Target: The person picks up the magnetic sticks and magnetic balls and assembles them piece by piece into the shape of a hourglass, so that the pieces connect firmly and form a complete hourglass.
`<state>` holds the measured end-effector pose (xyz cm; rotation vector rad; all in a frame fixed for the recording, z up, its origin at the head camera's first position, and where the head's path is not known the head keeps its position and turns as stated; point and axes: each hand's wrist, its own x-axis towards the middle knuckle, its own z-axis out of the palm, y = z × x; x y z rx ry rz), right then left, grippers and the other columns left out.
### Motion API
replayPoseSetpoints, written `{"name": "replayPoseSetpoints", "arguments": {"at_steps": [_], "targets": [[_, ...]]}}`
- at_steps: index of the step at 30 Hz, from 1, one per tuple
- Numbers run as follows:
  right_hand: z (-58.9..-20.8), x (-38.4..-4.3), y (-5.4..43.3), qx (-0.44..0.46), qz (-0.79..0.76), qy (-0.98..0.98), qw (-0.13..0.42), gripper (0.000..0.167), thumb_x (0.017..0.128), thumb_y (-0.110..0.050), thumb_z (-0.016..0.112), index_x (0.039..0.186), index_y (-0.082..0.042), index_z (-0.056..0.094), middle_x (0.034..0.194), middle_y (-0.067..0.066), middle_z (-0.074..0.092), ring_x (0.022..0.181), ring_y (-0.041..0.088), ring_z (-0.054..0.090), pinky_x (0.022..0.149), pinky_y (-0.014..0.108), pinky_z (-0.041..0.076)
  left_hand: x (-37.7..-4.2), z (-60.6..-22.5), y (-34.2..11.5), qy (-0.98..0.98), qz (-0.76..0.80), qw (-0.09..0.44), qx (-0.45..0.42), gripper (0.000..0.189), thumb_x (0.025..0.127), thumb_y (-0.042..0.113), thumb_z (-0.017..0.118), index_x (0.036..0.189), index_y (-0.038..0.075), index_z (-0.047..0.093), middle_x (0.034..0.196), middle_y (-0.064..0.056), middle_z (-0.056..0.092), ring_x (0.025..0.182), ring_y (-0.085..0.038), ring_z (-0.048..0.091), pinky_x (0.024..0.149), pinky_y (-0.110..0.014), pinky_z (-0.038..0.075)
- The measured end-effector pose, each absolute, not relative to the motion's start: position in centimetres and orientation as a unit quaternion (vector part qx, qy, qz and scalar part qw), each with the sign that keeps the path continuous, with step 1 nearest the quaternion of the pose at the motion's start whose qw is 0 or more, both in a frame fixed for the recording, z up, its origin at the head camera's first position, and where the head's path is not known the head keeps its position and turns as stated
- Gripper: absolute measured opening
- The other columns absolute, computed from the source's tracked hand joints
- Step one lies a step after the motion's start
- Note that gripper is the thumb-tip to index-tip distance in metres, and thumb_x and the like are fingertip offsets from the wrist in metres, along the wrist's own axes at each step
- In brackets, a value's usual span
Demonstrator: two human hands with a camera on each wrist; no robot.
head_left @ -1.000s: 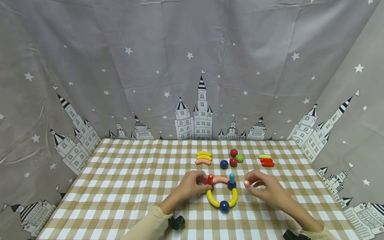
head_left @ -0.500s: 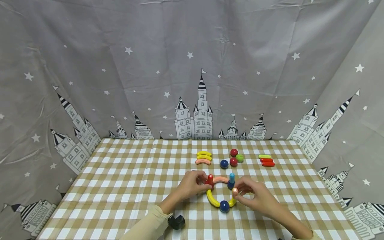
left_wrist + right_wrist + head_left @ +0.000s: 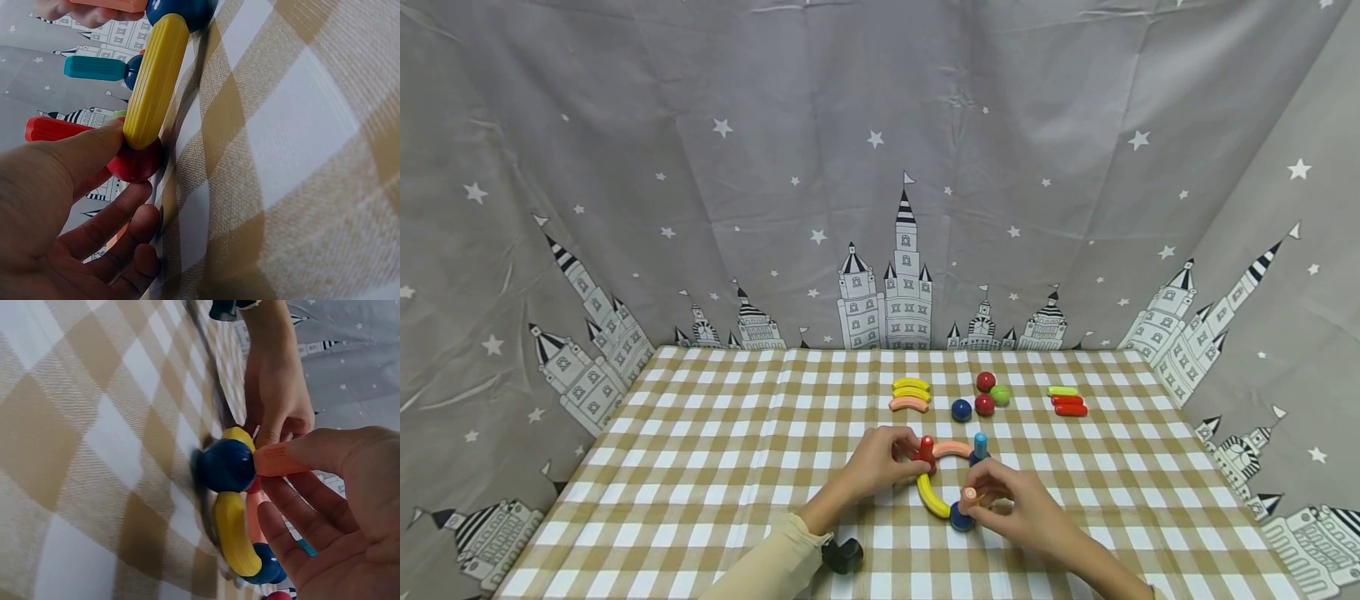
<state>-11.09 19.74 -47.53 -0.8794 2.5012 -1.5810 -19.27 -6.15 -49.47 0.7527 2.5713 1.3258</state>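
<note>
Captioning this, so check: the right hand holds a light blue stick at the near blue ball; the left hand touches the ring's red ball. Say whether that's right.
Wrong colour: the stick is orange, as the right wrist view shows. The right hand holds it at the near blue ball; the left hand touches the ring's red ball.

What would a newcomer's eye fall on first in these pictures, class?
First, the bright toy ring on the checked tablecloth, low in the head view. The left hand grips the ring's red ball; the right hand pinches an orange stick at the near blue ball. Next, the grey curtain printed with castles and stars, filling the background.
</note>
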Motion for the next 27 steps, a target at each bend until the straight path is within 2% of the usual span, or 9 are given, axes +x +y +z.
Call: {"name": "replayPoseSetpoints", "arguments": {"at_steps": [14, 23, 27], "targets": [[-47.65, -10.95, 19.44, -0.271, -0.527, 0.804, 0.045, 0.023, 0.092, -0.011, 0.078, 0.110, -0.011, 0.063, 0.101, 0.001, 0.071, 0.089, 0.017, 0.072, 0.078, 0.033, 0.060, -19.20, -49.44, -6.01, 0.855, 0.447, 0.062, 0.256, 0.018, 0.084, 0.021, 0.087, 0.092, 0.012, 0.074, 0.083, 0.002, 0.073, 0.068, -0.009, 0.058, 0.061, -0.023, 0.046], [-47.72, -10.79, 19.41, -0.268, -0.532, 0.802, 0.044, 0.021, 0.093, -0.014, 0.077, 0.109, -0.013, 0.064, 0.101, 0.001, 0.071, 0.089, 0.016, 0.072, 0.077, 0.033, 0.060, -19.38, -49.71, -6.07, 0.856, 0.446, 0.070, 0.252, 0.016, 0.085, 0.023, 0.086, 0.093, 0.016, 0.074, 0.085, 0.007, 0.073, 0.068, -0.006, 0.058, 0.061, -0.022, 0.047], [-47.51, -10.89, 19.76, -0.287, -0.525, 0.800, 0.047, 0.024, 0.093, -0.012, 0.077, 0.113, -0.010, 0.064, 0.103, 0.001, 0.072, 0.091, 0.018, 0.073, 0.078, 0.034, 0.060, -19.32, -49.81, -6.06, 0.859, 0.442, 0.071, 0.248, 0.016, 0.085, 0.025, 0.086, 0.093, 0.018, 0.075, 0.084, 0.007, 0.072, 0.067, -0.007, 0.057, 0.061, -0.022, 0.046]]}}
